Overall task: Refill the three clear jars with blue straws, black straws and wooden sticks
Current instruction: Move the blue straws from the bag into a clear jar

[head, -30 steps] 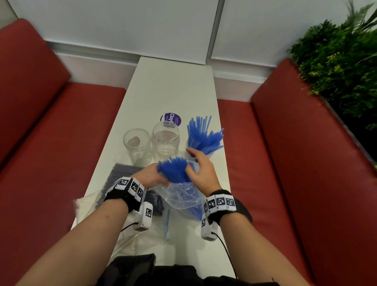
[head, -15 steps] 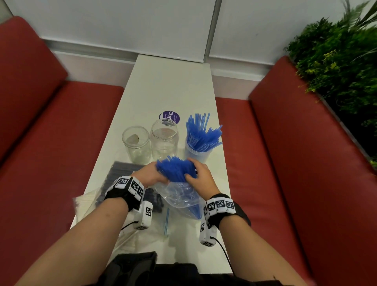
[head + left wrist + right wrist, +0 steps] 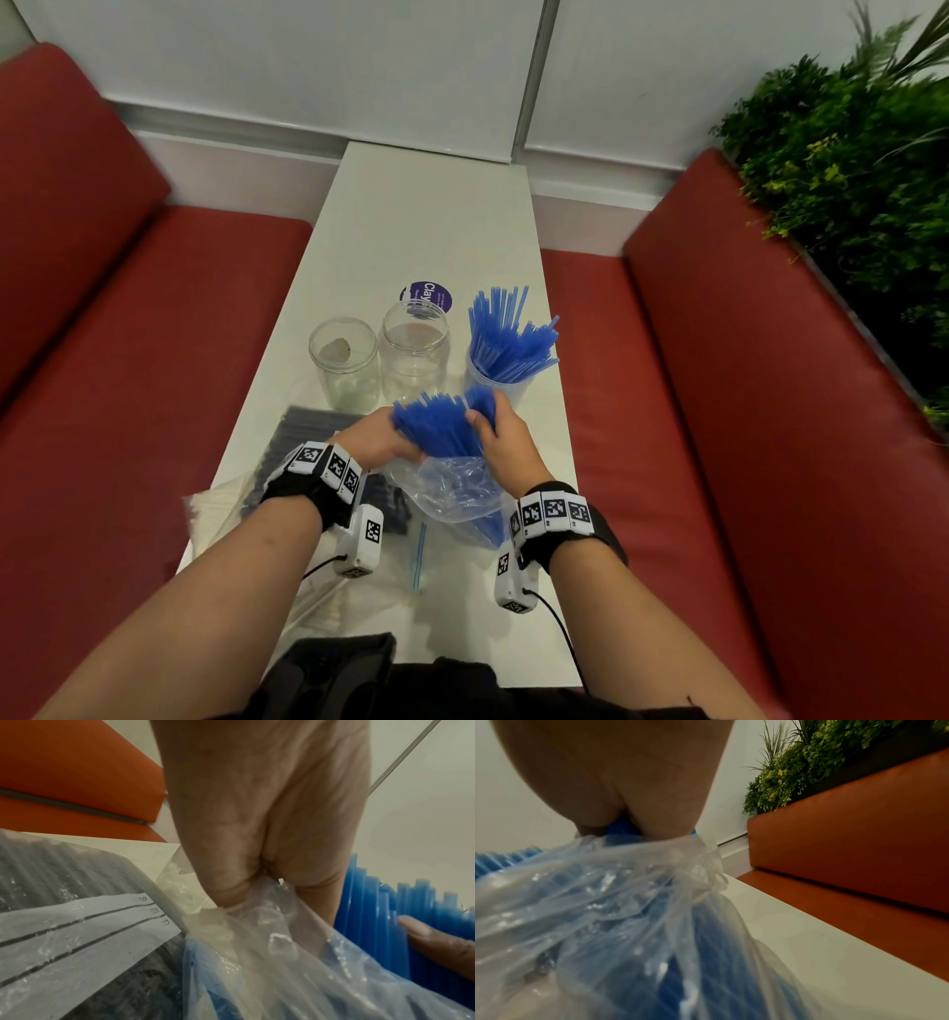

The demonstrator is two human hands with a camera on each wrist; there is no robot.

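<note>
Blue straws (image 3: 444,429) stick up in a bundle out of a crumpled clear plastic bag (image 3: 452,493), held over the near half of the worktop (image 3: 426,221). Left hand (image 3: 372,439) grips the bag's left side, fingers curled into the plastic; right hand (image 3: 506,444) grips the bundle's right side, thumb pressed on the straws, fingers wrapped behind. Left wrist view shows the left hand (image 3: 259,817) bunching bag film (image 3: 270,953), straw tips (image 3: 411,902) to its right with a right-hand finger against them. Right wrist view: right hand (image 3: 618,776) closed over blue straws (image 3: 623,824) at the bag mouth, bag (image 3: 618,912) hanging below.

Three clear jars in a row just beyond the hands: left jar (image 3: 345,362) with a small scrap inside, middle jar (image 3: 415,349) looks empty, right jar (image 3: 495,383) already filled with fanned-out blue straws (image 3: 508,334). A purple round sticker (image 3: 426,297) lies on the worktop behind the middle jar. Bag of black straws (image 3: 308,437) lies flat under the left wrist, also seen close in the left wrist view (image 3: 64,882). Another clear bag (image 3: 215,514) at the near-left edge, contents unclear.

Worktop is long, narrow, glossy white, running away to a white panelled wall (image 3: 359,61). Red padded benches (image 3: 128,334) flank both sides. Green plant hedge (image 3: 847,169) runs behind the right bench back.
</note>
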